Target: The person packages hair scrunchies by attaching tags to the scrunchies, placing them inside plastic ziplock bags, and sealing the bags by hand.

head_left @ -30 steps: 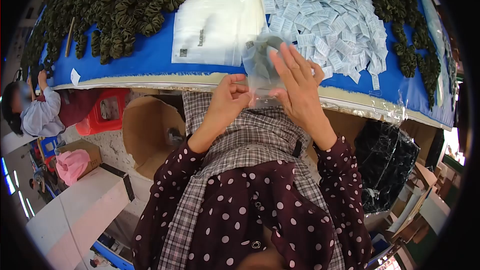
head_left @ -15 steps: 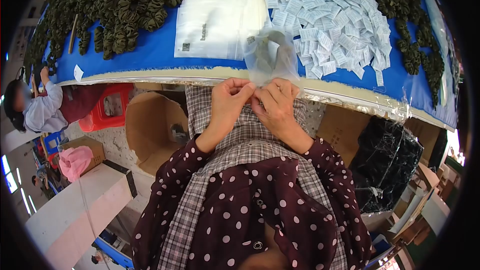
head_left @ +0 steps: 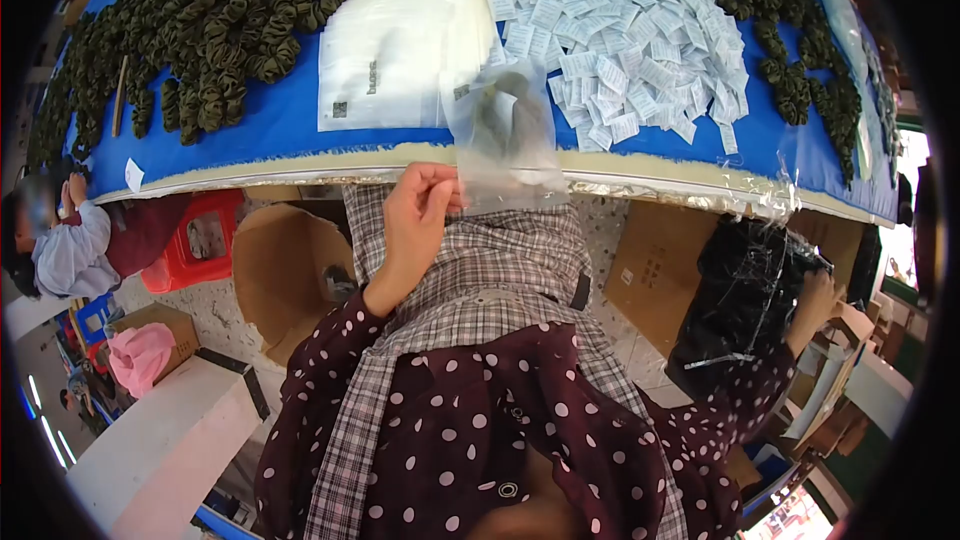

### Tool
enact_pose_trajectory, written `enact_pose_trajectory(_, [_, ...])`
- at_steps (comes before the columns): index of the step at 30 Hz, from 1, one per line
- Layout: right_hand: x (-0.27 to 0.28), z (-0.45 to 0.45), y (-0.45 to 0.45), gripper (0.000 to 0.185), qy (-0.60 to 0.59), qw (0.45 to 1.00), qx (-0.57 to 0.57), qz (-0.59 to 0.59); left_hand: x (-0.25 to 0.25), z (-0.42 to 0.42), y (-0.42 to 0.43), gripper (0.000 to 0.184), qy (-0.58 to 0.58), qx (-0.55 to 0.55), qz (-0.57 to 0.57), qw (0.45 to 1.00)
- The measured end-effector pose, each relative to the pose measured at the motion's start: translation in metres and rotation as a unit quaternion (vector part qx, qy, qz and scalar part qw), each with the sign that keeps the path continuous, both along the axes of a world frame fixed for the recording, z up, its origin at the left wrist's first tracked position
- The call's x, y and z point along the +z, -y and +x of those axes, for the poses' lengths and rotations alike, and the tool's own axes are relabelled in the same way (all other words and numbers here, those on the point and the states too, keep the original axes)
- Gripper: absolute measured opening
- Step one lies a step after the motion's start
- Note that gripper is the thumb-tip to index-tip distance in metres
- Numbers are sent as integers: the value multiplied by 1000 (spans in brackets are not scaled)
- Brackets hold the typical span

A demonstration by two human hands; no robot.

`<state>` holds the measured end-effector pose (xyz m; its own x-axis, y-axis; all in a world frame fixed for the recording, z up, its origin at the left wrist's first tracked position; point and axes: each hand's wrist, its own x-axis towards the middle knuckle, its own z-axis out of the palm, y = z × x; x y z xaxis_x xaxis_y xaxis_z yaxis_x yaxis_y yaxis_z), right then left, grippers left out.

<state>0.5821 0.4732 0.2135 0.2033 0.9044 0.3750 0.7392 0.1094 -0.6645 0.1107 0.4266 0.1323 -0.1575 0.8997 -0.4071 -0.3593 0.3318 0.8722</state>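
Observation:
At the table's front edge my left hand (head_left: pixel 420 220) pinches the lower left side of a frosted plastic bag (head_left: pixel 520 175). Inside this bag a dark green scrunchie (head_left: pixel 490 118) and a small whitish packet show through. Far to the right, my right hand (head_left: pixel 815 300) is at the edge of a black plastic-lined box or sack (head_left: pixel 745 290). Its fingers are too small and partly hidden to make out. Behind the held bag lie a stack of flat frosted bags (head_left: pixel 400 50) and a heap of small printed packets (head_left: pixel 630 50).
Piles of dark green scrunchies (head_left: pixel 230 20) cover the blue table (head_left: pixel 270 145) at left, with more at far right. Below are an open cardboard box (head_left: pixel 285 275), a red stool (head_left: pixel 190 250) and a brown carton (head_left: pixel 655 265). Another person (head_left: pixel 75 240) sits at the left.
My right hand has let go of the frosted bag and moved far right to the black plastic. My left hand still holds the bag. The view has shifted slightly.

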Motion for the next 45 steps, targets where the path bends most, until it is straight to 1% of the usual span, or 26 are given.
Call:
enact_pose_trajectory(1, [0,-3,-4,11,87,996,6,10,-2,-4,-3,16,-138,-14,97,986])
enact_pose_trajectory(2, [-1,-6,1,11,172,985,8,14,-4,-8,-3,18,-271,-34,188,943])
enact_pose_trajectory(3, [-1,-11,9,11,257,966,11,15,-7,-10,0,21,-395,-55,272,876])
enact_pose_trajectory(4, [-2,-18,11,11,340,940,16,23,-9,-10,-2,23,-508,-70,355,782])
enact_pose_trajectory(5, [-19,-69,0,18,176,979,98,15,-14,-10,-7,23,-509,-67,357,780])
enact_pose_trajectory(7, [-40,-137,-12,24,183,937,290,63,-27,-11,-11,25,-521,-72,400,751])
enact_pose_trajectory(9, [-54,-178,-24,32,207,888,403,80,-34,-13,-14,27,-531,-78,440,720])
enact_pose_trajectory(10, [-58,-185,-31,32,207,887,406,81,-35,-14,-17,27,-533,-75,439,720])
enact_pose_trajectory(14, [-67,-205,-55,24,55,867,492,61,-30,-14,-27,23,-497,-46,453,739])
enact_pose_trajectory(15, [-66,-211,-58,24,55,864,496,64,-25,-14,-33,23,-500,-42,453,737])
enact_pose_trajectory(16, [-63,-219,-61,20,-52,876,479,23,-16,-14,-42,22,-476,-27,447,757])
enact_pose_trajectory(17, [-60,-226,-63,17,-158,876,455,-18,-6,-15,-52,21,-451,-13,441,776])
enact_pose_trajectory(18, [-57,-232,-67,14,-262,864,426,-58,3,-16,-62,19,-426,2,438,792])
enact_pose_trajectory(19, [-55,-235,-69,11,-362,840,392,-98,8,-17,-67,18,-399,15,433,808])
enact_pose_trajectory(20, [-55,-236,-69,11,-363,839,394,-95,9,-20,-68,18,-401,16,435,806])
enact_pose_trajectory(24, [-62,-233,-62,6,-307,839,419,-160,1,-32,-61,15,-410,-43,391,823])
enact_pose_trajectory(25, [-66,-233,-58,6,-308,839,418,-163,-1,-32,-56,15,-410,-44,388,824])
enact_pose_trajectory(30, [-84,-231,-28,8,-297,857,369,-202,-9,-28,-23,12,-448,-63,334,827])
enact_pose_trajectory(34, [-83,-246,-15,5,-418,837,288,-205,-10,-19,-12,10,-358,-43,221,906])
enact_pose_trajectory(35, [-82,-247,-14,5,-418,836,288,-206,-10,-17,-9,10,-358,-42,219,907])
enact_pose_trajectory(39, [-79,-251,-13,5,-387,857,244,-236,-9,-8,-4,8,-265,-1,118,957])
enact_pose_trajectory(40, [-79,-253,-12,5,-387,857,245,-237,-9,-6,-4,8,-265,-1,117,957])
enact_pose_trajectory(42, [-80,-258,-11,5,-343,878,214,-255,-10,-1,-5,11,-396,-8,108,912])
enact_pose_trajectory(44, [-79,-263,-9,5,-298,896,182,-273,-11,4,-6,15,-518,-16,97,850])
enact_pose_trajectory(45, [-78,-266,-8,5,-298,897,181,-273,-12,6,-7,15,-517,-17,97,850])
